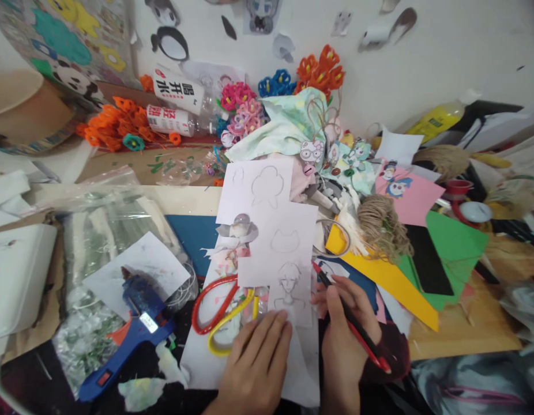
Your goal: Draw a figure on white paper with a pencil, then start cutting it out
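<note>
Several irregular sheets of white drawing paper (pixel 258 248) lie overlapped in front of me, with pencil outlines of a cloud-like shape, a cat-ear shape and a short-haired figure (pixel 288 282). My left hand (pixel 260 357) rests flat on the lower sheet, fingers stretched out just below the figure. A black and red pen (pixel 351 320) sits in the grip of my right hand (pixel 347 323), its red end pointing up-left beside the paper's right edge. Left of the figure, a red loop (pixel 198 311) and a yellow loop (pixel 219 340), resembling scissors handles, stick out from under the paper.
A blue glue gun (pixel 132 334) lies at left on a paper sheet and plastic bags. A white box-like object (pixel 20 276) stands at far left. Twine (pixel 382 225), a dark phone (pixel 429 259) and coloured paper lie right. Orange pipe-cleaner flowers (pixel 120 124) and bottles line the back.
</note>
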`<state>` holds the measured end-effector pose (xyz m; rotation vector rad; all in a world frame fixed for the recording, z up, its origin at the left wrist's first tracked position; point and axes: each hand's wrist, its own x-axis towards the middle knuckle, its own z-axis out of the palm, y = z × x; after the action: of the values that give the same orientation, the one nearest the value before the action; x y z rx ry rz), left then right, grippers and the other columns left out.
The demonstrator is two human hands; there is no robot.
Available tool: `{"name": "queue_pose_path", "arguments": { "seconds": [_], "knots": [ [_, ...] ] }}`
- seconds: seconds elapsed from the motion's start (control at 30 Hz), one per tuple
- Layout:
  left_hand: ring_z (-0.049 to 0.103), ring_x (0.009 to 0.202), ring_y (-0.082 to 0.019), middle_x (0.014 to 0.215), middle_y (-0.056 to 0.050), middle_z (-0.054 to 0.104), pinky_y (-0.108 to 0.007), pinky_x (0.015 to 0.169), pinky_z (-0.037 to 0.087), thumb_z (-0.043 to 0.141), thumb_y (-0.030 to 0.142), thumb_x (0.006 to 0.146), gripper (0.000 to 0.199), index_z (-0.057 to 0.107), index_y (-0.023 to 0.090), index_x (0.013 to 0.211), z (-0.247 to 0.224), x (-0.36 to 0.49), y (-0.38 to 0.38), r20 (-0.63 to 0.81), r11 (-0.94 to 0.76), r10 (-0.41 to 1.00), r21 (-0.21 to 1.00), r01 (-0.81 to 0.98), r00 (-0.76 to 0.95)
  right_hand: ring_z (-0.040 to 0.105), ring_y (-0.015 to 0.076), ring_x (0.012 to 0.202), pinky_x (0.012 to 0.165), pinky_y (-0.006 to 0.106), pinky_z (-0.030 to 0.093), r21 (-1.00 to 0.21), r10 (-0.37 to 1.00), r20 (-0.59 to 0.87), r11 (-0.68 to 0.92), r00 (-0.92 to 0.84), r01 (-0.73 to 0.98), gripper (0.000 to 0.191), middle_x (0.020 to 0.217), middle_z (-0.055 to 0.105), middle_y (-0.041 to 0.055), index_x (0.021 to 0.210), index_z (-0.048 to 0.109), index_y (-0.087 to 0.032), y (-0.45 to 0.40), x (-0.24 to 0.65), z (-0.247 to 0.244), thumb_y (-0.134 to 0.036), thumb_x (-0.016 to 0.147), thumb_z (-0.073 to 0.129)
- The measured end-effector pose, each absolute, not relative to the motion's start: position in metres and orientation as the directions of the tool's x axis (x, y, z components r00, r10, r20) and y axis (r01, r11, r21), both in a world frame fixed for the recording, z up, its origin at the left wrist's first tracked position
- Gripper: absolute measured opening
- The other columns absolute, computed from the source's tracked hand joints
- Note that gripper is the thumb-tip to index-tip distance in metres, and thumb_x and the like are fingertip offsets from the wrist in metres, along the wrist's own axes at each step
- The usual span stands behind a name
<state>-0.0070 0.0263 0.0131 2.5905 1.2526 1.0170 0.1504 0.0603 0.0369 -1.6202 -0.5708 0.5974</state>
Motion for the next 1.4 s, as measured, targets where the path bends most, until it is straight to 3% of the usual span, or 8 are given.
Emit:
{"name": "queue_pose_path", "arguments": {
  "seconds": [0.1, 0.2, 0.33, 0.6, 0.8, 1.03, 1.23, 1.4],
  "knots": [
    [0.059, 0.128, -0.020, 0.131, -0.008, 0.070, -0.037, 0.122, 0.028, 0.048, 0.009, 0.095, 0.034, 0.071, 0.011, 0.120, 0.013, -0.008, 0.025, 0.529, -0.659, 0.727, 0.357, 0.662, 0.438, 0.063, 0.0131, 0.055, 0.052, 0.023, 0.046, -0.991, 0.743, -0.109, -0.136, 0.660, -0.011, 0.025, 0.064, 0.070, -0.0016, 0.086, 0.063, -0.020, 0.060, 0.160, 0.036, -0.032, 0.079, 0.084],
    [0.059, 0.128, -0.019, 0.130, -0.007, 0.070, -0.035, 0.122, 0.027, 0.048, 0.009, 0.095, 0.035, 0.071, 0.012, 0.121, 0.012, -0.008, 0.025, 0.524, -0.654, 0.732, 0.358, 0.667, 0.436, 0.064, 0.0147, 0.057, 0.052, 0.024, 0.045, -0.984, 0.806, -0.150, -0.181, 0.572, -0.003, 0.021, 0.068, 0.072, 0.0010, 0.084, 0.068, -0.018, 0.061, 0.171, 0.038, -0.033, 0.080, 0.083],
    [0.059, 0.128, -0.019, 0.130, -0.007, 0.070, -0.036, 0.122, 0.027, 0.048, 0.009, 0.095, 0.035, 0.072, 0.012, 0.120, 0.011, -0.008, 0.025, 0.525, -0.659, 0.726, 0.349, 0.666, 0.444, 0.061, 0.0144, 0.052, 0.050, 0.026, 0.044, -0.987, 0.797, -0.138, -0.157, 0.588, -0.019, 0.020, 0.066, 0.072, 0.0011, 0.081, 0.067, -0.018, 0.064, 0.176, 0.040, -0.033, 0.081, 0.082],
    [0.061, 0.126, -0.018, 0.128, -0.007, 0.072, -0.034, 0.122, 0.027, 0.048, 0.008, 0.093, 0.036, 0.072, 0.012, 0.119, 0.015, -0.009, 0.027, 0.515, -0.652, 0.737, 0.369, 0.663, 0.438, 0.049, 0.0102, 0.041, 0.046, 0.024, 0.038, -0.984, 0.773, -0.175, -0.117, 0.610, -0.135, 0.043, 0.046, 0.053, -0.0056, 0.053, 0.049, -0.020, 0.065, 0.172, 0.042, -0.029, 0.080, 0.080],
    [0.061, 0.125, -0.018, 0.125, -0.007, 0.073, -0.034, 0.122, 0.027, 0.048, 0.009, 0.093, 0.035, 0.073, 0.012, 0.117, 0.015, -0.008, 0.028, 0.523, -0.654, 0.732, 0.362, 0.664, 0.436, 0.049, 0.0106, 0.038, 0.042, 0.026, 0.032, -0.981, 0.802, -0.181, -0.103, 0.569, -0.167, 0.039, 0.047, 0.052, -0.0050, 0.051, 0.052, -0.020, 0.060, 0.176, 0.040, -0.023, 0.081, 0.077],
    [0.061, 0.125, -0.018, 0.127, -0.007, 0.072, -0.034, 0.121, 0.029, 0.048, 0.008, 0.093, 0.034, 0.072, 0.012, 0.118, 0.014, -0.007, 0.027, 0.523, -0.645, 0.740, 0.374, 0.666, 0.423, 0.053, 0.0117, 0.046, 0.053, 0.028, 0.040, -0.984, 0.825, -0.176, -0.155, 0.537, -0.085, 0.041, 0.051, 0.058, -0.0038, 0.055, 0.053, -0.020, 0.057, 0.173, 0.040, -0.030, 0.088, 0.076],
    [0.060, 0.127, -0.018, 0.127, -0.007, 0.072, -0.035, 0.121, 0.028, 0.047, 0.009, 0.094, 0.036, 0.072, 0.013, 0.119, 0.013, -0.008, 0.026, 0.522, -0.646, 0.739, 0.368, 0.669, 0.427, 0.053, 0.0121, 0.046, 0.052, 0.028, 0.039, -0.982, 0.807, -0.187, -0.153, 0.561, -0.107, 0.038, 0.051, 0.057, -0.0042, 0.056, 0.055, -0.019, 0.058, 0.173, 0.040, -0.028, 0.085, 0.077],
    [0.060, 0.125, -0.019, 0.127, -0.007, 0.072, -0.036, 0.122, 0.027, 0.048, 0.008, 0.093, 0.034, 0.072, 0.011, 0.118, 0.015, -0.007, 0.027, 0.526, -0.651, 0.736, 0.376, 0.660, 0.426, 0.054, 0.0123, 0.045, 0.046, 0.026, 0.038, -0.979, 0.784, -0.166, -0.061, 0.598, -0.193, 0.037, 0.051, 0.056, -0.0047, 0.057, 0.052, -0.020, 0.063, 0.175, 0.041, -0.026, 0.082, 0.078]
  ]
}}
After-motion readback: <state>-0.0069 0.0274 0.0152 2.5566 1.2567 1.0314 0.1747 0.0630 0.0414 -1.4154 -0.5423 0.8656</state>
